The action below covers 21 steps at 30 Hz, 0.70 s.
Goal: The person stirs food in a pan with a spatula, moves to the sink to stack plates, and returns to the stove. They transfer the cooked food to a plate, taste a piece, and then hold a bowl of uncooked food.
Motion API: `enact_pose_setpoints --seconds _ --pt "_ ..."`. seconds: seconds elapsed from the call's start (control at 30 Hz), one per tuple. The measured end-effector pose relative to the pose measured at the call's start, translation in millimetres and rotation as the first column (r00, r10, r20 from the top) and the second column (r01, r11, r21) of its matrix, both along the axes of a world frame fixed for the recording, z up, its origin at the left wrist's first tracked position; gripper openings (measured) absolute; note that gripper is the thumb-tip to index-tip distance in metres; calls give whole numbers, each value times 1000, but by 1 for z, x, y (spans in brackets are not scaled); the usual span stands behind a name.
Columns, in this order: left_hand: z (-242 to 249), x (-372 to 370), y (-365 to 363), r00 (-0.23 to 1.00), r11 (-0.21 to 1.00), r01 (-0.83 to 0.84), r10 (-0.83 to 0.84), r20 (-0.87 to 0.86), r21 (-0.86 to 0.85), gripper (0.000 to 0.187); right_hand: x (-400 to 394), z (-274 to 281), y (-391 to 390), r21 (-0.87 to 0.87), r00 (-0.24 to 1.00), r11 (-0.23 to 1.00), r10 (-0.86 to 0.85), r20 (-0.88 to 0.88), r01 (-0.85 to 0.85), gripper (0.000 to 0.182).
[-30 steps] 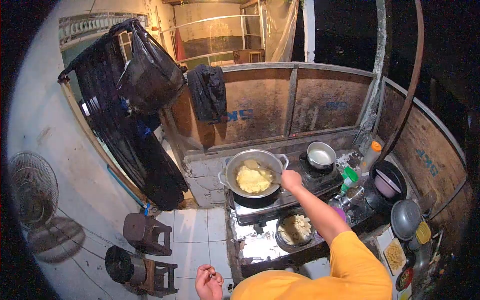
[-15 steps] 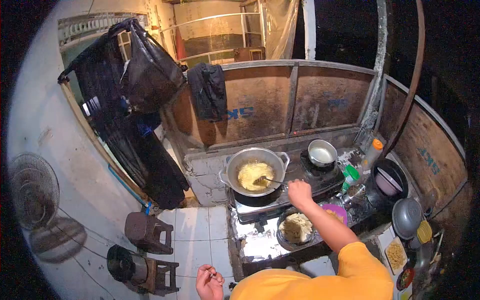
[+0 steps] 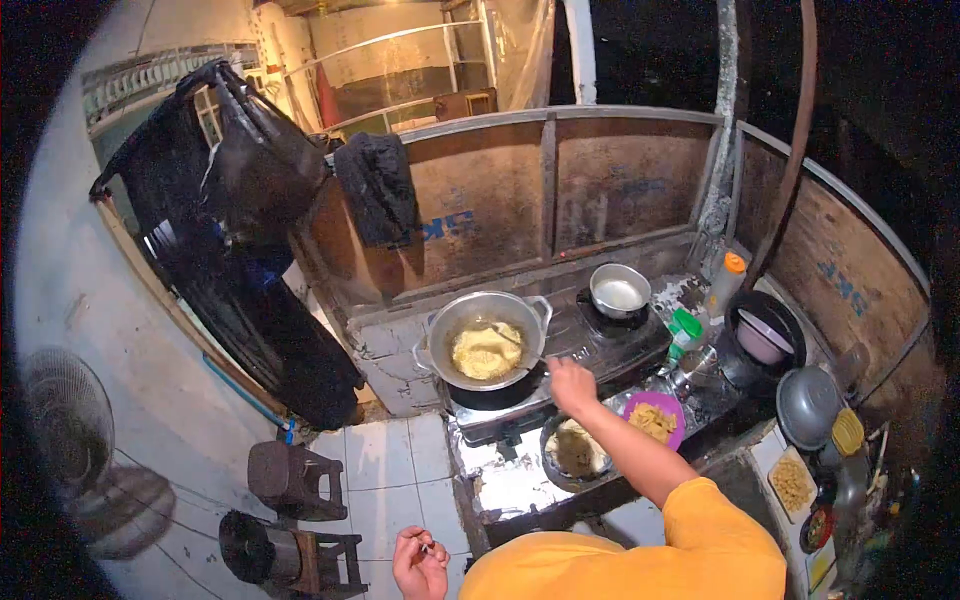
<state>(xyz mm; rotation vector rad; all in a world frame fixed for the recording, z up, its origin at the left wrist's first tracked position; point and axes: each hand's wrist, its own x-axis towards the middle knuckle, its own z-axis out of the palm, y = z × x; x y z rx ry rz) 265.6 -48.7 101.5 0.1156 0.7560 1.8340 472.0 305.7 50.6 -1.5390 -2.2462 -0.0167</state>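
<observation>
My right hand (image 3: 572, 385) is closed around the handle of a metal spatula (image 3: 537, 355) that reaches into a two-handled wok (image 3: 437, 335) on the left burner. The spatula's head lies at the upper right edge of yellow food (image 3: 485, 353) frying in the wok, partly hidden by it. Below the right forearm are a dark bowl (image 3: 556, 470) with pale batter-like food and a purple plate (image 3: 676, 412) of golden pieces. Low in the view, my left hand (image 3: 420, 565) hangs over the floor with curled fingers; something small seems to be between them, too small to name.
A metal pot (image 3: 620, 291) sits on the right burner of the stove (image 3: 580, 350). Beyond it stand a green-topped bottle (image 3: 684, 328), an orange-capped bottle (image 3: 727, 280) and a dark basin (image 3: 745, 370). Stools (image 3: 290, 480) are on the left, a wooden panel (image 3: 630, 185) behind.
The spatula head has gone from the middle of the frying food to its upper right edge. My view has shifted slightly, and more of the purple plate shows.
</observation>
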Motion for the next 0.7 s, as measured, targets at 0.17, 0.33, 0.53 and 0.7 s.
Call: enact_pose_setpoints --seconds 0.17,0.33,0.53,0.7 --pt "-11 1 11 999 999 29 -29 24 16 19 -14 -18 11 47 992 997 67 -105 -62 21" --pt "-1 19 35 995 994 92 -89 55 -54 16 -8 -18 14 -101 987 994 21 -160 -37 25" --pt "12 52 76 975 975 223 -223 1 -6 12 60 -49 10 -298 689 954 -218 -692 3 24" --pt "5 80 115 974 962 220 -226 -16 -161 12 211 -71 -6 -543 94 838 -537 -838 -52 21"
